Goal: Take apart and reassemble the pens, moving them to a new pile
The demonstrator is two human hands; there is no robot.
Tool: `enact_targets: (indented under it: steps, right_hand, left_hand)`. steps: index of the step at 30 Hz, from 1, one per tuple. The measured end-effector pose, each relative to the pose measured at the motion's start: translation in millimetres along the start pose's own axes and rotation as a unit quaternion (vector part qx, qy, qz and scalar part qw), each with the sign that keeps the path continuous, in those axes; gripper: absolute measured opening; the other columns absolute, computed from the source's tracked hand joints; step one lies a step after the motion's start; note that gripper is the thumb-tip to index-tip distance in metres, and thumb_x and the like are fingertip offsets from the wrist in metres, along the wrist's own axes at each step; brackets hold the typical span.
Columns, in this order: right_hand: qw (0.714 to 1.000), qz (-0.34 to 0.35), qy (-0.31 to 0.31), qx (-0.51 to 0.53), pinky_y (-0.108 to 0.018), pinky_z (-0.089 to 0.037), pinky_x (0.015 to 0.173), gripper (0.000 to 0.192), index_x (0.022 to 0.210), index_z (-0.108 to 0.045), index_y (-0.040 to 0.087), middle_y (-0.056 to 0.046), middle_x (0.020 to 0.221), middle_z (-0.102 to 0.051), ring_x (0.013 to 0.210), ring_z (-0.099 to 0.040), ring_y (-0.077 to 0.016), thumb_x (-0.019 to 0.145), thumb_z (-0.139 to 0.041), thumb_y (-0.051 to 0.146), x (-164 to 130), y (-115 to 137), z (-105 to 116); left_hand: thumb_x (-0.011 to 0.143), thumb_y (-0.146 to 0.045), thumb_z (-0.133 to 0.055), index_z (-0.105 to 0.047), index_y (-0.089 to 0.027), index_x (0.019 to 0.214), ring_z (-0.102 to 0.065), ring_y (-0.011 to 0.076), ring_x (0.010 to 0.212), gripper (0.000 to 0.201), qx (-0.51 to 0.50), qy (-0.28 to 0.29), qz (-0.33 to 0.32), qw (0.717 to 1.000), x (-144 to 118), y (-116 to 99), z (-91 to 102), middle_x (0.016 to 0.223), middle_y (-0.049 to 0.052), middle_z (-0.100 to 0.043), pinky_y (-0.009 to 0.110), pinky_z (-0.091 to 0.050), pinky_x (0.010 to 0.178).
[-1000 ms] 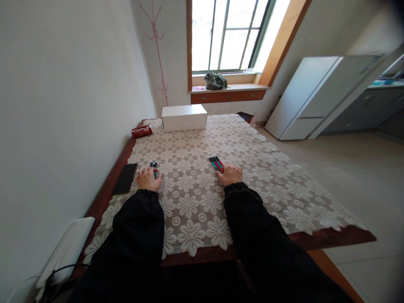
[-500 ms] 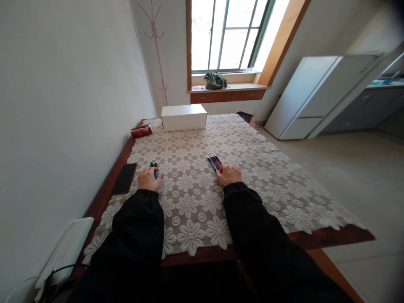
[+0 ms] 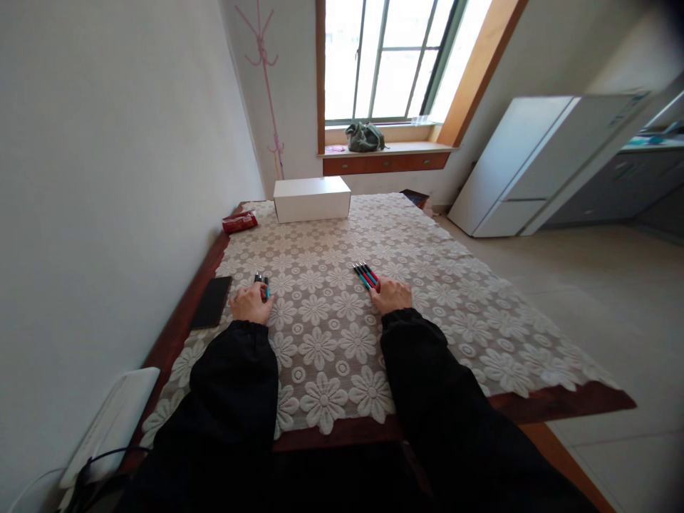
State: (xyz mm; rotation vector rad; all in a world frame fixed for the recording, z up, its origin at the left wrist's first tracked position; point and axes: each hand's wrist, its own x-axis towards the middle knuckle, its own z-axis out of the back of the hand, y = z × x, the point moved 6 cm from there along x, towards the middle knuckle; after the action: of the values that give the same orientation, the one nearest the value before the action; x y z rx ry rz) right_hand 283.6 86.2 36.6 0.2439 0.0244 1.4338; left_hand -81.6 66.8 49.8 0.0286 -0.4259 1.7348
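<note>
My left hand (image 3: pixel 251 303) is closed over a few dark pens (image 3: pixel 258 277), their silver tips pointing away from me, one with a teal part by my thumb. The palm and most of the barrels are hidden. Farther right, my right hand (image 3: pixel 392 295) is closed at the near ends of a row of several pens (image 3: pixel 366 275), black with teal and red barrels, side by side on the lace tablecloth (image 3: pixel 318 345). Its curled fingers cover those ends.
A black flat notebook-like object (image 3: pixel 211 303) lies left of my left hand. At the far end stands a white box (image 3: pixel 312 199), with a red packet (image 3: pixel 239 222) to its left. A white power-strip-like device (image 3: pixel 115 420) with cables sits by the wall.
My right hand has shifted slightly to the right, and its pens sit marginally farther right. My left hand's fingers have moved a little around its pens, the teal one turning more upright.
</note>
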Motion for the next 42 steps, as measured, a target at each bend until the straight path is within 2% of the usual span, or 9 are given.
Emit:
enact_targets:
  steps: [11, 14, 17, 20, 24, 27, 30, 35, 42]
  right_hand:
    - [0.989, 0.078, -0.110, 0.065, -0.035, -0.032, 0.084, 0.018, 0.082, -0.060, 0.020, -0.007, 0.091, -0.069, 0.092, -0.060, -0.0230, 0.089, -0.054, 0.035, -5, 19, 14]
    - [0.981, 0.116, -0.127, 0.088, -0.033, -0.033, 0.083, 0.019, 0.079, -0.060, 0.021, -0.007, 0.092, -0.068, 0.094, -0.059, -0.0226, 0.090, -0.053, 0.035, -7, 26, 14]
    - [0.975, 0.141, -0.122, 0.120, -0.031, -0.035, 0.081, 0.021, 0.077, -0.060, 0.021, -0.006, 0.088, -0.067, 0.091, -0.058, -0.0212, 0.090, -0.053, 0.035, -7, 30, 14]
    - [0.962, 0.189, -0.086, 0.176, -0.028, -0.037, 0.075, 0.025, 0.075, -0.062, 0.020, -0.004, 0.078, -0.064, 0.080, -0.057, -0.0179, 0.091, -0.053, 0.036, -10, 39, 13]
    - [0.914, 0.282, 0.055, 0.286, -0.024, -0.035, 0.061, 0.037, 0.078, -0.068, 0.017, 0.000, 0.065, -0.059, 0.063, -0.052, -0.0124, 0.095, -0.047, 0.042, -25, 69, 4]
    - [0.866, 0.282, 0.131, 0.391, -0.022, -0.039, 0.059, 0.037, 0.103, -0.069, 0.017, 0.000, 0.071, -0.064, 0.062, -0.055, -0.0116, 0.096, -0.046, 0.044, -38, 87, 1]
    - [0.844, 0.281, 0.148, 0.432, -0.022, -0.042, 0.061, 0.033, 0.107, -0.068, 0.017, -0.001, 0.079, -0.067, 0.066, -0.057, -0.0120, 0.093, -0.052, 0.042, -46, 99, -1]
    - [0.855, 0.272, 0.143, 0.417, -0.022, -0.042, 0.063, 0.024, 0.087, -0.066, 0.016, -0.001, 0.076, -0.066, 0.067, -0.056, -0.0120, 0.092, -0.052, 0.035, -47, 101, -4]
    - [0.897, 0.298, 0.133, 0.298, -0.022, -0.036, 0.062, 0.028, 0.091, -0.066, 0.017, 0.001, 0.069, -0.062, 0.066, -0.054, -0.0126, 0.097, -0.044, 0.033, -46, 97, -12]
  left_hand:
    - [0.073, -0.026, -0.068, -0.064, -0.021, 0.095, -0.061, 0.0301, 0.102, 0.024, -0.047, -0.038, -0.040, 0.997, 2, -2, -1.0, 0.079, 0.003, -0.072, 0.051, -0.019, 0.114]
    - [0.072, -0.024, -0.070, -0.063, -0.022, 0.092, -0.063, 0.0277, 0.097, 0.022, -0.073, -0.049, -0.072, 0.994, 3, -7, 0.4, 0.078, 0.002, -0.072, 0.048, -0.020, 0.115]
    - [0.074, -0.023, -0.068, -0.062, -0.023, 0.090, -0.065, 0.0260, 0.094, 0.017, -0.127, -0.059, -0.081, 0.987, 2, -14, 3.0, 0.083, 0.003, -0.073, 0.045, -0.034, 0.106]
    - [0.075, -0.029, -0.067, -0.063, -0.022, 0.087, -0.066, 0.0223, 0.085, 0.015, -0.218, -0.059, -0.057, 0.973, -2, -23, 3.6, 0.087, 0.003, -0.072, 0.036, -0.048, 0.084]
    - [0.076, -0.039, -0.067, -0.063, -0.020, 0.087, -0.063, 0.0149, 0.067, 0.022, -0.345, -0.044, -0.043, 0.936, -17, -44, 0.4, 0.084, 0.003, -0.071, 0.026, -0.045, 0.058]
    - [0.077, -0.039, -0.068, -0.061, -0.019, 0.090, -0.064, 0.0139, 0.067, 0.025, -0.428, 0.000, -0.090, 0.899, -33, -69, -5.1, 0.089, 0.004, -0.072, 0.024, -0.044, 0.055]
    - [0.076, -0.037, -0.071, -0.059, -0.019, 0.096, -0.066, 0.0147, 0.069, 0.029, -0.448, 0.065, -0.136, 0.881, -48, -89, -13.4, 0.087, 0.004, -0.073, 0.024, -0.046, 0.057]
    - [0.082, -0.035, -0.066, -0.060, -0.022, 0.104, -0.061, 0.0116, 0.060, 0.026, -0.388, 0.119, -0.203, 0.891, -59, -98, -17.9, 0.080, 0.000, -0.074, 0.025, -0.049, 0.061]
    - [0.084, -0.032, -0.064, -0.057, -0.022, 0.121, -0.061, 0.0200, 0.097, 0.038, -0.286, -0.021, -0.240, 0.928, -41, -79, 6.7, 0.112, 0.008, -0.066, 0.031, -0.051, 0.079]
